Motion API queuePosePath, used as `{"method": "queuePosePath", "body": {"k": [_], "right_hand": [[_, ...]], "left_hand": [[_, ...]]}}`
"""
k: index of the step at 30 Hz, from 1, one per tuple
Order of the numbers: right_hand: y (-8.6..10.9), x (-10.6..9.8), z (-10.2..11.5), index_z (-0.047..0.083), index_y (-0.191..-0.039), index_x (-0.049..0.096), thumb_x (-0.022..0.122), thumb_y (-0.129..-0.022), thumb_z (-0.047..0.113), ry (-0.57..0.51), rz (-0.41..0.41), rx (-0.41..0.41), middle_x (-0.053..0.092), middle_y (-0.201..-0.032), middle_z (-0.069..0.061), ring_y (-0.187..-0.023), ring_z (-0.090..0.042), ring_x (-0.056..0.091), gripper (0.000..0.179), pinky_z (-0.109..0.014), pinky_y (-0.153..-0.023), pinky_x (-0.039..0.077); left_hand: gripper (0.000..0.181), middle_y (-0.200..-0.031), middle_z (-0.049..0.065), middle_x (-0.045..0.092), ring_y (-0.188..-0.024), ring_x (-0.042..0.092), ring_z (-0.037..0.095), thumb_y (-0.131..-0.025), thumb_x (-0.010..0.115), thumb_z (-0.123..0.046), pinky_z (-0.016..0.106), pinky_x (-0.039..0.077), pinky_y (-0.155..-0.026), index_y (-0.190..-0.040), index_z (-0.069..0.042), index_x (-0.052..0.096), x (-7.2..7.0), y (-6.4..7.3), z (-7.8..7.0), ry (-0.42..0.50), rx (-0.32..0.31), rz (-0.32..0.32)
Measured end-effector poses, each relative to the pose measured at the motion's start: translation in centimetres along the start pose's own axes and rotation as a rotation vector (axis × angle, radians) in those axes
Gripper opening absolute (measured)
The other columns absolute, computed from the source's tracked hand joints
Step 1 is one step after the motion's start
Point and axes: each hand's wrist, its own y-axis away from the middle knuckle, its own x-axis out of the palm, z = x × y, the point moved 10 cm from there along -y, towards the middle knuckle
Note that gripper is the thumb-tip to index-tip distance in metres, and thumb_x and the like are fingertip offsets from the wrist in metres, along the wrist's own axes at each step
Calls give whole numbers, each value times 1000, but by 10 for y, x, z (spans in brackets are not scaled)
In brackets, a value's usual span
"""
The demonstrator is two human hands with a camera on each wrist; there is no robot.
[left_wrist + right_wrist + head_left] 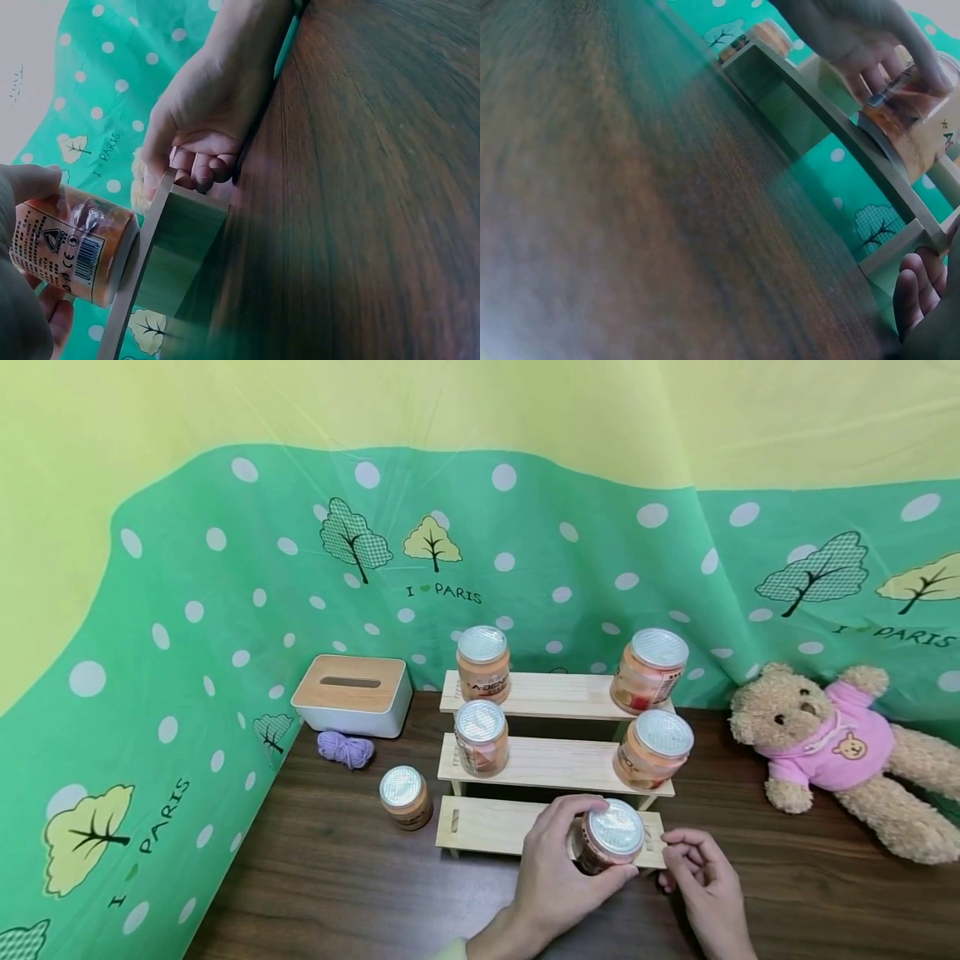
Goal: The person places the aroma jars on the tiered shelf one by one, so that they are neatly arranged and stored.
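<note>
My left hand (pixel 558 868) grips a jar (pixel 617 831) with a silvery lid, fingers and thumb curled round its sides. The jar's base is right at the top of the lowest board (pixel 487 827) of a tiered wooden display stand, near the right end. My right hand (pixel 708 881) pinches that board's right end; in the left wrist view its thumb lies at the board's edge and the fingers (pixel 202 169) curl beneath. The left wrist view shows a barcode label on the held jar (pixel 71 244), and the right wrist view shows its base (pixel 889 142) upright against the board.
Jars stand at both ends of the upper boards, among them a back left jar (pixel 483 664) and a middle right jar (pixel 652 747). Another jar (pixel 406 797) stands on the table left of the stand. Purple yarn (pixel 345 749), a tissue box (pixel 352 693) and a teddy bear (pixel 832 735) lie around.
</note>
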Motion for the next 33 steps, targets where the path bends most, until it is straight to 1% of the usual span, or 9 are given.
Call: {"method": "queuePosePath", "body": {"k": [3, 6, 10, 14, 17, 21, 24, 30, 33], "right_hand": [[0, 0, 1, -14, -113, 61, 55, -104, -21, -2, 3, -8, 68, -81, -1, -61, -11, 63, 13, -23, -52, 53], [0, 0, 1, -15, -114, 61, 54, -104, -21, -5, 7, -13, 69, -81, 0, -61, -11, 63, 13, -23, -53, 53], [0, 1, 0, -14, -114, 62, 54, -104, -21, -2, 9, -7, 69, -82, 0, -61, -10, 63, 14, -22, -53, 54], [0, 2, 0, -13, -114, 62, 55, -105, -20, -5, 12, -6, 70, -83, 0, -61, -10, 64, 15, -22, -53, 54], [0, 1, 0, -12, -114, 62, 55, -105, -21, -5, 10, -5, 70, -83, 1, -61, -10, 64, 15, -22, -53, 55], [0, 0, 0, -13, -114, 62, 55, -105, -21, -1, 9, -4, 69, -83, 0, -61, -11, 64, 14, -22, -53, 54], [0, 0, 1, -13, -114, 62, 55, -105, -21, 1, 10, -10, 69, -82, 0, -61, -11, 63, 14, -22, -53, 54], [0, 0, 1, -13, -113, 62, 55, -105, -21, 2, 11, -13, 68, -82, 0, -61, -11, 63, 13, -22, -53, 54], [0, 0, 1, -14, -113, 61, 54, -105, -21, 3, 10, -15, 69, -82, 0, -61, -11, 63, 13, -22, -52, 53]], "left_hand": [[80, -137, -7, 70, -126, 67, 12, -73, 105, -22, 37, 57, -109, -141, -25, 64, 2, 1, 2, -11, -18, -10], [86, -140, -6, 68, -126, 66, 12, -73, 105, -21, 35, 58, -108, -146, -23, 59, 3, 3, 2, -4, -17, -28], [94, -143, 0, 63, -125, 65, 15, -73, 106, -20, 31, 60, -105, -151, -19, 54, 1, 6, 1, -2, 16, -66], [98, -135, 1, 61, -120, 63, 13, -71, 108, -23, 30, 61, -101, -153, -18, 53, -2, 8, -1, -41, 49, -106], [98, -130, -1, 61, -118, 62, 10, -72, 107, -23, 30, 61, -101, -153, -19, 53, 0, 7, 2, -16, 29, -103], [95, -131, 0, 62, -121, 64, 12, -75, 106, -18, 33, 62, -104, -153, -19, 53, 4, 6, 7, 80, -28, -86], [91, -131, 2, 63, -121, 64, 14, -77, 105, -16, 35, 62, -105, -152, -19, 53, 6, 6, 8, 111, -41, -91], [91, -132, 0, 65, -119, 63, 13, -75, 105, -20, 32, 60, -103, -150, -19, 54, 8, 4, 4, 41, -20, -117], [92, -133, -1, 66, -118, 63, 12, -75, 106, -21, 30, 59, -101, -151, -19, 54, 10, 3, 4, 36, -28, -116]]}}
